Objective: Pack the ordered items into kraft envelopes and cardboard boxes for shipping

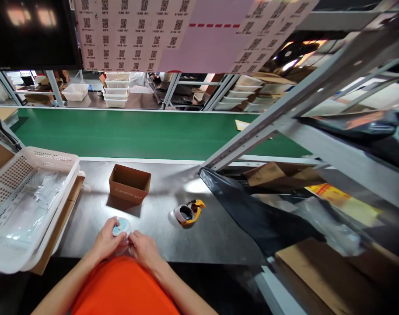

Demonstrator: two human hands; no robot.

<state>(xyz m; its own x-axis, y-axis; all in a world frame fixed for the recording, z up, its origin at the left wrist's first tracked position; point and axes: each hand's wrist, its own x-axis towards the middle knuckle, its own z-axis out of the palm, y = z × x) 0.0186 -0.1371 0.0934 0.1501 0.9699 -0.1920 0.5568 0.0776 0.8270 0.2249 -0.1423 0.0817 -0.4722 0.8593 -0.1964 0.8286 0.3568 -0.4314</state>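
Observation:
Close to my body, at the front of the metal table (160, 240), I hold a small round container with a pale blue top (121, 226). My left hand (108, 238) is closed around its left side, the thumb across its front. On the other side, my right hand (143, 247) has its fingers pinched together at the container's lower right edge. What exactly the right fingertips grip is partly hidden. Just beyond my hands stands an open brown cardboard box (129, 192). A tape dispenser (188, 213) with yellow parts lies to the right.
White perforated baskets (73, 159) holding clear plastic packets stand at the left. A green conveyor belt (137, 133) runs behind the table. A slanted metal post (248, 135), black plastic sheeting (239, 210) and flat cardboard (317, 271) occupy the right side. A sheet of printed codes (130, 35) hangs above.

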